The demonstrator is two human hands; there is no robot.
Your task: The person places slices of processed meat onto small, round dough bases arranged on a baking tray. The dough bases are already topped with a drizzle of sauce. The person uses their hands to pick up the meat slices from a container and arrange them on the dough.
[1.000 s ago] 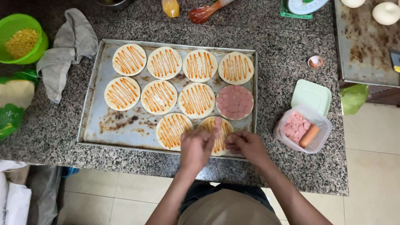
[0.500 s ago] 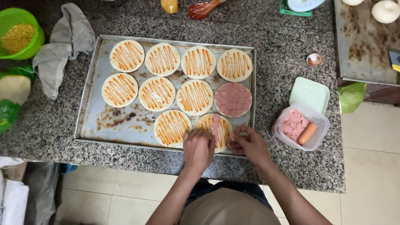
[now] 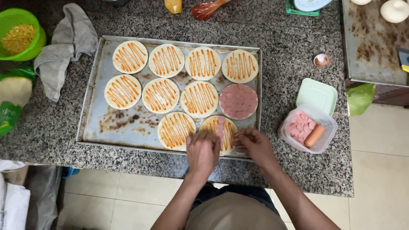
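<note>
A metal baking tray [image 3: 106, 123] on a granite counter holds several round dough bases striped with orange sauce. One base [image 3: 238, 101] is covered with pink sausage slices. The base at the tray's near right [image 3: 220, 127] bears a short column of slices. My left hand [image 3: 203, 151] rests over the near edge of that base, fingers together and touching it. My right hand [image 3: 253, 145] sits just right of it at the tray's rim, fingers pinched on a few sausage slices.
A clear tub of sausage slices with a whole sausage [image 3: 307, 128] stands right of the tray, its pale green lid [image 3: 317, 96] behind it. A grey cloth [image 3: 64, 47] and a green bowl of corn [image 3: 19, 36] lie at the left. A second tray [image 3: 370, 47] sits far right.
Both hands stayed at the near right base. More pink slices now line its middle, and the left hand has slid slightly toward the base.
</note>
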